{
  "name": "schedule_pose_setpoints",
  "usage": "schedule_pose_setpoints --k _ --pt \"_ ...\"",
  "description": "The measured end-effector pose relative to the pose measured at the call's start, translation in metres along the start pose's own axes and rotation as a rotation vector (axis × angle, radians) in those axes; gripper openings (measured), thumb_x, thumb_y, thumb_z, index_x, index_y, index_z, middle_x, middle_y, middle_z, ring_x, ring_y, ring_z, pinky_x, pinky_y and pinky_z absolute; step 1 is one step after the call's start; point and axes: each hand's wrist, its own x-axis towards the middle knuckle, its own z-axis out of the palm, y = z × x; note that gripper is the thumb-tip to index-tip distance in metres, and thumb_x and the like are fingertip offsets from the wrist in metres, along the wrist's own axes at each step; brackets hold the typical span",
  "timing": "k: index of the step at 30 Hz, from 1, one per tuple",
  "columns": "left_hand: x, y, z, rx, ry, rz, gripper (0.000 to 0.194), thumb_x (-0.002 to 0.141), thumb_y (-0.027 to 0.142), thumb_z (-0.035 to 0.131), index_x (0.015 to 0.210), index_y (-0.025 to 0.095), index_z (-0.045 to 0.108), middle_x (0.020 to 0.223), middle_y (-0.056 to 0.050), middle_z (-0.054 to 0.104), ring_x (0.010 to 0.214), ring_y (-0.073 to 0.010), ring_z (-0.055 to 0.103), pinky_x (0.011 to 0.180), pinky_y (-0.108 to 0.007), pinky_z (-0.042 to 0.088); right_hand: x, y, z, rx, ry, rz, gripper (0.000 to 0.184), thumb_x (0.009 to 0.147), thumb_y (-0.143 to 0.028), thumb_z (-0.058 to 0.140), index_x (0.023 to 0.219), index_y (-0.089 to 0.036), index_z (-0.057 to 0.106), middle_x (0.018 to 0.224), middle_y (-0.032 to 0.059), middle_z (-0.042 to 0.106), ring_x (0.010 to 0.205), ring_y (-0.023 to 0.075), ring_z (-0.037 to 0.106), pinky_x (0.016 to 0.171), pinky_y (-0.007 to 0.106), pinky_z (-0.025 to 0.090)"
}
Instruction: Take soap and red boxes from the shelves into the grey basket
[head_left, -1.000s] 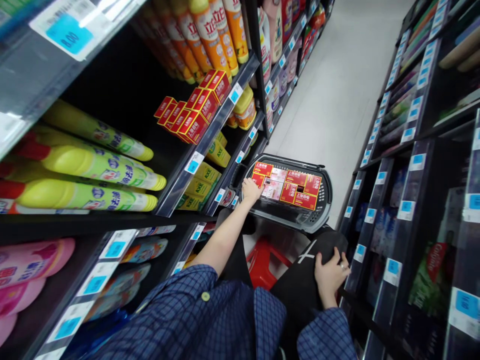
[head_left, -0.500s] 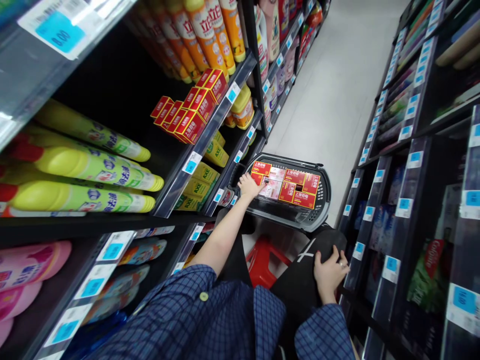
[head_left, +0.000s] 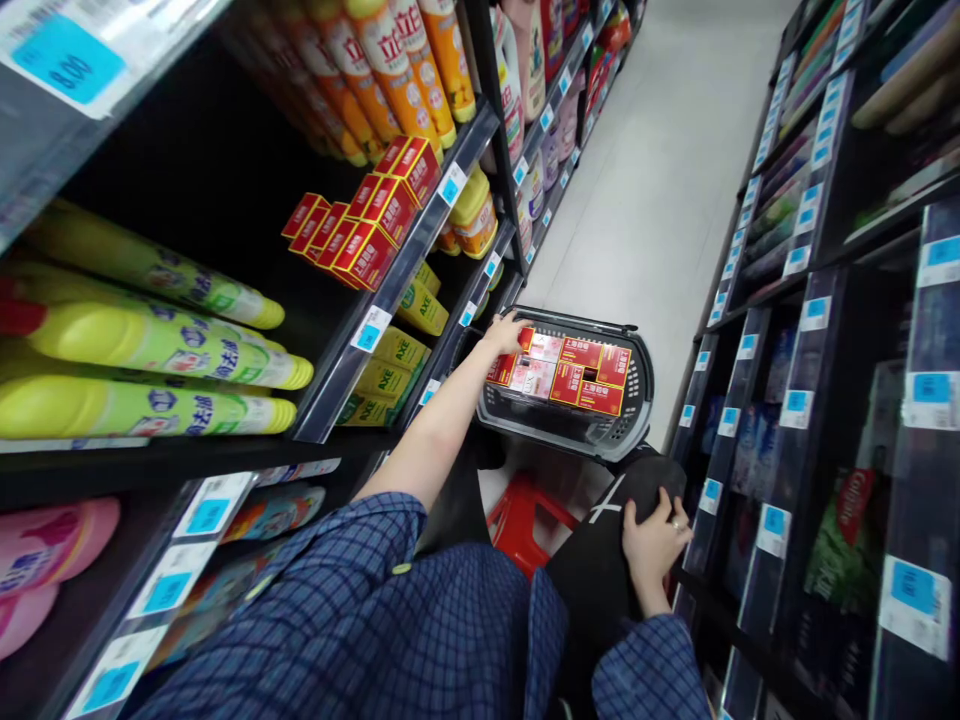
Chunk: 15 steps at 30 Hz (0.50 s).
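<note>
In front of me a dark shopping basket (head_left: 641, 385) holds red-and-yellow soap boxes (head_left: 602, 397) and pink-and-white boxes (head_left: 531, 378), packed side by side. My left hand (head_left: 505, 333) reaches over the basket's left end, with its fingers bent down onto a red soap box (head_left: 527, 340). Its fingertips are partly hidden. Beside it, another red box (head_left: 502, 370) sits at the left end of the pack. My right hand (head_left: 657, 535), a ring on one finger, rests on my right knee, fingers apart and holding nothing.
Red soap boxes (head_left: 366, 254) stand stacked on the left shelf, near yellow-green bottles (head_left: 172, 350) and orange bottles (head_left: 401, 65). A red stool (head_left: 517, 525) is between my legs. Shelves (head_left: 817, 290) line the right side. Pale floor (head_left: 660, 150) stretches ahead.
My left hand has moved up and slightly left, onto the basket's far left corner. The red box at that end is turned differently. My right hand stays on the knee.
</note>
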Motion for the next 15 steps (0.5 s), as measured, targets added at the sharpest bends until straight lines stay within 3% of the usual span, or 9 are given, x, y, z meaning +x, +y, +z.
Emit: schedule_pose_setpoints --k 6,15 --pt "0.0096 0.0073 -0.0016 0.139 -0.055 0.073 0.069 0.067 0.028 0.073 0.132 0.02 0.053 0.13 -0.015 0.054 0.123 -0.0317 0.047 0.107 -0.045 0.027 0.0002 -0.0008 -0.0018 0.023 -0.02 0.011 0.062 0.083 -0.045 0.048 0.13 -0.005 0.051 0.133 0.0262 0.042 0.117 0.0368 0.038 0.092 0.048 0.031" --pt "0.0081 0.0045 0.0023 0.16 -0.025 0.099 0.07 0.067 0.032 0.073 0.133 0.019 0.053 0.126 -0.015 0.056 0.116 -0.0317 0.051 0.104 -0.043 0.03 0.0002 -0.0017 -0.0027 0.013 -0.005 0.006 0.062 0.083 -0.046 0.049 0.13 -0.005 0.052 0.134 0.0259 0.044 0.117 0.0366 0.039 0.093 0.047 0.032"
